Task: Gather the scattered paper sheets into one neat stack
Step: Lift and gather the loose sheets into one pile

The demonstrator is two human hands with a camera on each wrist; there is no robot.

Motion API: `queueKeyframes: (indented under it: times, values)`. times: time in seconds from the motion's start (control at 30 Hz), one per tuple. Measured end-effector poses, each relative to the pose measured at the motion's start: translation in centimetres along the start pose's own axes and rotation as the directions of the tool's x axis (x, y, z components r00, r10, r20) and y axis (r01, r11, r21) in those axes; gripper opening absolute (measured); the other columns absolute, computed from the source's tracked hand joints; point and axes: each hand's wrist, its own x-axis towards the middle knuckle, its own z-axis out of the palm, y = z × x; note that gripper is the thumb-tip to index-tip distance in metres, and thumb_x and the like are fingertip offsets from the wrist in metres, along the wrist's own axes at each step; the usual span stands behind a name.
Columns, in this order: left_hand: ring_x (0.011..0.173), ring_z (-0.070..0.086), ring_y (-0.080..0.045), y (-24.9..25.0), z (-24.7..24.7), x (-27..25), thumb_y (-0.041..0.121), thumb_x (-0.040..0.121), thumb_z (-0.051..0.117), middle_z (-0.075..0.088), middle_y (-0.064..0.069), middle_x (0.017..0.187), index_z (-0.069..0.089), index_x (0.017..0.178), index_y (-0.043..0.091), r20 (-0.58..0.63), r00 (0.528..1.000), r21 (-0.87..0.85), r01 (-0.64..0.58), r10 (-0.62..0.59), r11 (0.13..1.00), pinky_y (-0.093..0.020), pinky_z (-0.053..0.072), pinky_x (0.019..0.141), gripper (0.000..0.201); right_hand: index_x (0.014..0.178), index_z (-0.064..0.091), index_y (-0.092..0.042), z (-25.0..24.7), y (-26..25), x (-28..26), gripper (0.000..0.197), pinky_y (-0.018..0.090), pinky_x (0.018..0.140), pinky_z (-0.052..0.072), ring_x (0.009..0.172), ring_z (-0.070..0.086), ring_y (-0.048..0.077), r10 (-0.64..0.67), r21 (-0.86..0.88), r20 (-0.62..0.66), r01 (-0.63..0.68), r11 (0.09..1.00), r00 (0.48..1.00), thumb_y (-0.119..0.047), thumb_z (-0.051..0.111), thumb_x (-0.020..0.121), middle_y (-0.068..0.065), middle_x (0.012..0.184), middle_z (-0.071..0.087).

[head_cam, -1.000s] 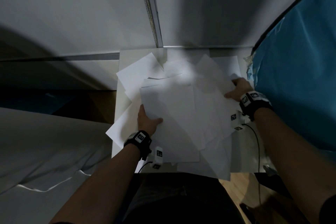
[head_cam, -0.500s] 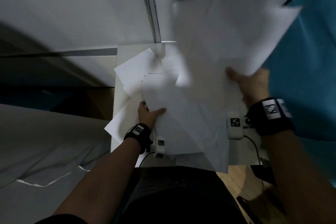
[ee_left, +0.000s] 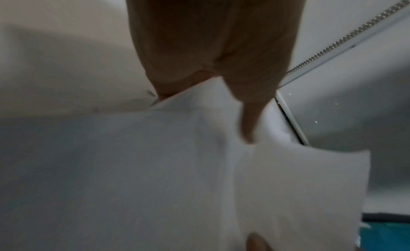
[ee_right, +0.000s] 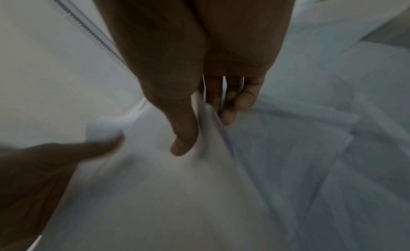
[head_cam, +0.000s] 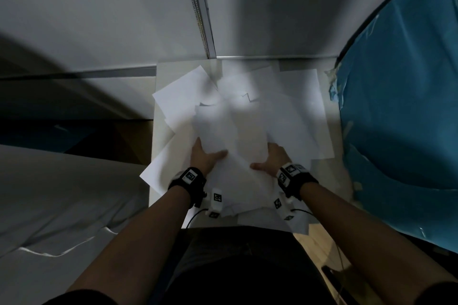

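Right hand [head_cam: 273, 159] lowered sheets [head_cam: 247, 131] back to pile; both hands' fingers [ee_right: 184, 132] pinch sheets.

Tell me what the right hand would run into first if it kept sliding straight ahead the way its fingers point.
Most likely more loose paper sheets fanned out ahead of the right hand; beyond them stands the wall at the table's far edge. Depth is hard to judge.

A small white surface [head_cam: 158, 86] stands pushed against a pale wall [head_cam: 99, 12], where a metal rail [head_cam: 198, 7] runs up toward twelve o'clock. A crinkled blue sheet [head_cam: 401, 111] hangs at three o'clock, and grey bedding [head_cam: 62, 193] lies at eight o'clock.
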Motion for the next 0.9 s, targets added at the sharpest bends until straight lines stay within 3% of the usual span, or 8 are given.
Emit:
queueKeyframes:
  times: [0.1, 0.2, 0.33, 0.47, 0.57, 0.7, 0.8, 0.9]
  values:
    - [0.112, 0.073, -0.031, -0.4, 0.2, 0.0, 0.016, 0.070, 0.098, 0.075, -0.009, 0.130, 0.065, 0.138, 0.015, -0.077, 0.996, 0.126, -0.037, 0.047, 0.991, -0.054, 0.063, 0.099, 0.075, 0.131, 0.053, -0.027, -2.4, 1.2, 1.1, 0.100, 0.050, 0.105, 0.040, 0.124, 0.048, 0.035, 0.093, -0.124, -0.201, -0.120, 0.985, 0.975, -0.082, 0.076, 0.051, 0.006, 0.131, 0.052]
    - [0.112, 0.074, -0.032, -0.8, -0.6, 0.2, 0.015, 0.075, 0.096, 0.075, -0.011, 0.129, 0.065, 0.135, 0.013, -0.156, 0.986, 0.167, -0.033, 0.060, 0.985, -0.052, 0.062, 0.099, 0.067, 0.144, 0.040, -0.021, -7.8, 4.4, 2.2, 0.117, 0.054, 0.110, 0.033, 0.135, 0.040, 0.041, 0.262, 0.091, -0.425, -0.248, 0.965, 0.866, -0.072, 0.087, 0.050, 0.015, 0.146, 0.039]
    - [0.116, 0.072, -0.035, -1.8, -1.1, 0.1, 0.016, 0.074, 0.097, 0.073, -0.013, 0.132, 0.064, 0.135, 0.010, -0.184, 0.982, 0.179, -0.016, 0.049, 0.984, -0.054, 0.060, 0.101, 0.068, 0.153, 0.023, -0.015, -11.6, 7.5, 3.3, 0.136, 0.055, 0.117, 0.027, 0.148, 0.020, 0.039, 0.380, 0.110, -0.423, -0.369, 0.923, 0.822, -0.065, 0.093, 0.047, 0.017, 0.159, 0.020]
    - [0.117, 0.071, -0.037, -2.3, -0.8, 0.2, 0.024, 0.070, 0.098, 0.072, -0.013, 0.133, 0.064, 0.134, 0.014, -0.176, 0.984, 0.186, -0.008, 0.042, 0.983, -0.057, 0.060, 0.101, 0.073, 0.158, 0.009, -0.003, -9.9, 5.8, 4.1, 0.140, 0.042, 0.122, 0.028, 0.149, 0.027, 0.032, 0.356, 0.281, -0.330, -0.269, 0.921, 0.874, -0.047, 0.096, 0.058, 0.016, 0.163, 0.022]
    - [0.115, 0.072, -0.036, -1.8, -0.5, 0.1, 0.025, 0.070, 0.097, 0.073, -0.012, 0.131, 0.063, 0.134, 0.014, -0.170, 0.983, 0.187, -0.032, 0.065, 0.982, -0.057, 0.061, 0.100, 0.073, 0.149, 0.033, 0.000, -9.0, 5.0, 5.1, 0.109, 0.034, 0.108, 0.043, 0.132, 0.052, 0.032, 0.311, 0.407, -0.376, -0.146, 0.902, 0.873, -0.034, 0.095, 0.065, 0.018, 0.148, 0.048]
    - [0.115, 0.072, -0.035, -1.0, -0.3, -0.1, 0.019, 0.077, 0.095, 0.072, -0.012, 0.132, 0.061, 0.138, 0.013, -0.150, 0.984, 0.161, -0.070, 0.094, 0.985, -0.056, 0.061, 0.099, 0.071, 0.130, 0.062, 0.001, -9.8, 3.1, 5.1, 0.066, 0.031, 0.087, 0.053, 0.111, 0.066, 0.033, 0.196, 0.246, -0.350, -0.111, 0.963, 0.916, -0.038, 0.081, 0.080, 0.019, 0.128, 0.066]
    - [0.118, 0.070, -0.036, -0.9, -0.1, -0.2, 0.018, 0.078, 0.095, 0.070, -0.012, 0.133, 0.056, 0.141, 0.012, -0.146, 0.981, 0.149, -0.109, 0.131, 0.983, -0.054, 0.060, 0.102, 0.074, 0.137, 0.055, -0.002, -11.6, 1.8, 3.8, 0.052, 0.038, 0.097, 0.049, 0.119, 0.058, 0.036, 0.105, 0.110, -0.415, -0.064, 0.992, 0.904, -0.028, 0.066, 0.094, 0.020, 0.133, 0.059]
    - [0.133, 0.062, -0.032, -0.6, 0.0, -0.7, 0.009, 0.080, 0.093, 0.057, -0.007, 0.153, 0.033, 0.162, 0.023, -0.124, 0.976, 0.121, -0.165, 0.180, 0.979, -0.048, 0.052, 0.113, 0.103, 0.145, 0.047, -0.006, -14.2, 0.3, 1.0, 0.046, 0.045, 0.103, 0.046, 0.121, 0.055, 0.042, 0.027, -0.057, -0.519, -0.066, 0.996, 0.854, -0.016, 0.052, 0.101, 0.025, 0.135, 0.057]
